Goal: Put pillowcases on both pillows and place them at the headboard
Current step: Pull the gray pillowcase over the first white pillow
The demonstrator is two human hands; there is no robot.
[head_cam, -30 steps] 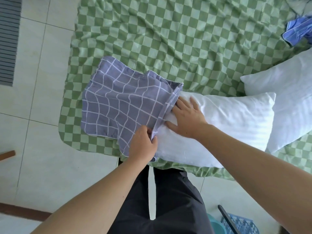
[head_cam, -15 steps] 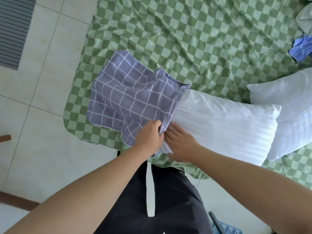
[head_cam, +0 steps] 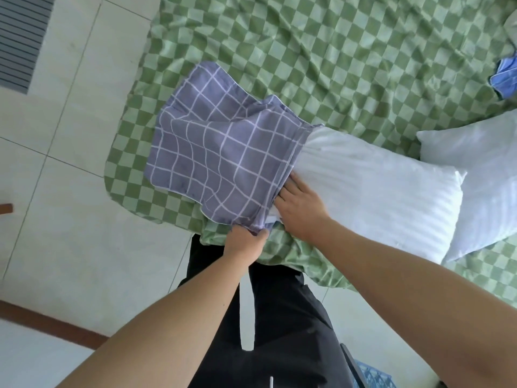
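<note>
While the left hand [head_cam: 246, 242] pinches the near corner of the purple grid-patterned pillowcase [head_cam: 221, 152] at its open mouth, its fingers curled up into the hem, the right hand [head_cam: 300, 211] lies on the near end of the white striped pillow [head_cam: 377, 191] just where it enters the case; its fingers are fairly straight and their tips slip under the edge of the fabric, so it presses the pillow rather than clutching it. The pillow lies across the near edge of the bed, its left end tucked inside the pillowcase and most of its length bare to the right; the case spreads flat and mostly unfilled to the left, over the corner of the green checkered bedsheet [head_cam: 335, 65]. A second white pillow [head_cam: 486, 175], uncovered, sits at the right, touching the far right end of the first and partly under it. At the far right edge a bit of blue fabric [head_cam: 506, 77] rests on the sheet; whether it is the other pillowcase I cannot tell. The person stands at the bed's near side in black trousers [head_cam: 279, 317] on a pale tiled floor [head_cam: 70, 233]; a blue plastic basket [head_cam: 372, 378] shows at the bottom edge, to the right of the legs.
</note>
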